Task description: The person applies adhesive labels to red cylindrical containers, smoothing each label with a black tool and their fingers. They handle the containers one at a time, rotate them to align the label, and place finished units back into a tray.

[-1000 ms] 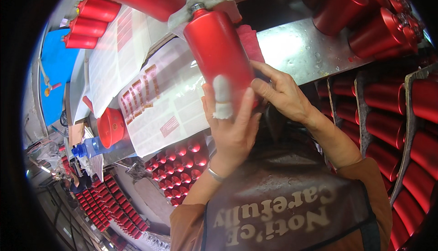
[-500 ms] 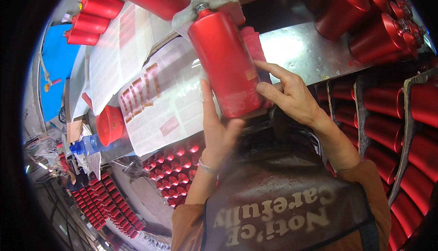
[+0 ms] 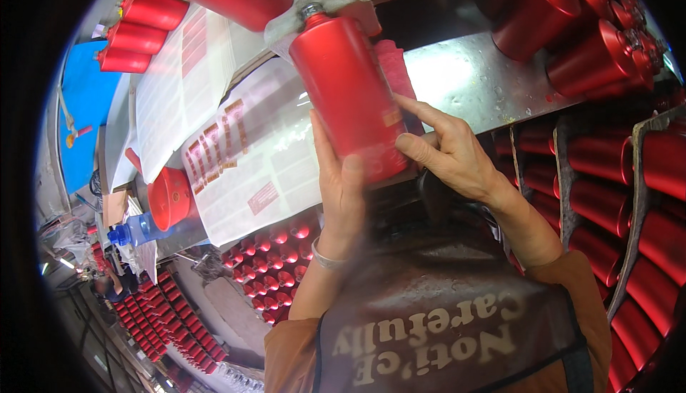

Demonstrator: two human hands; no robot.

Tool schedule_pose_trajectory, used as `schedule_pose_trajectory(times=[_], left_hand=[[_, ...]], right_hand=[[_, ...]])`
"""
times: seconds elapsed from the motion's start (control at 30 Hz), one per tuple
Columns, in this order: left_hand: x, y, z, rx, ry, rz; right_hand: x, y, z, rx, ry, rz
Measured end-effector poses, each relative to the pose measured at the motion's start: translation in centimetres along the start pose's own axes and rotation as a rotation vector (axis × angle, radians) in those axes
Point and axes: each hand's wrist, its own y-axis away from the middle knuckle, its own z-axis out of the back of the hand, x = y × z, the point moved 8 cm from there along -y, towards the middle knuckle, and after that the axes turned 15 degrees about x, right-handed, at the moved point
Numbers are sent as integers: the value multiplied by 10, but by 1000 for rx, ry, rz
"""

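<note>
A red metal cylinder (image 3: 350, 100), shaped like a small extinguisher body with a threaded silver neck, lies tilted on the desk (image 3: 471, 78) with its neck pointing away from the person. The left hand (image 3: 343, 193) is cupped under the cylinder's near end, thumb and fingers curled up against its side and base. The right hand (image 3: 446, 153) lies against the cylinder's right flank, fingers stretched out flat and pressing on a small label near the lower end; it is open rather than wrapped around the body. A bracelet (image 3: 325, 259) sits on the left wrist.

The desk is a worn grey metal sheet, shiny where the light falls and flecked with red. Just left of the cylinder a large transparent sheet of printed labels (image 3: 250, 157) lies spread over the desk, with a second white sheet (image 3: 179, 86) farther left. A crumpled pale cloth (image 3: 321, 3) lies at the cylinder's neck.

More red cylinders (image 3: 572, 28) are grouped on the desk's far right, others (image 3: 136, 32) are stacked at the far left beside a blue surface (image 3: 86, 114). One red cylinder (image 3: 171, 196) and a blue-capped plastic bottle (image 3: 139, 230) stand at the desk's left edge. Rows of red cylinders (image 3: 622, 200) fill a rack on the right, and many more (image 3: 271, 264) stand on the floor below. The person wears a dark apron (image 3: 443, 321).
</note>
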Motion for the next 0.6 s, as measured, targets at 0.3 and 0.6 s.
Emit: schedule_pose_trajectory(times=[0.3,0.6], left_hand=[[-4,-1,-2,3,-7,-8],[-13,-1,-6,6,-19,-34]], right_hand=[[-2,1,2,-23,25,-9],[-1,1,3,-36,39,-11]])
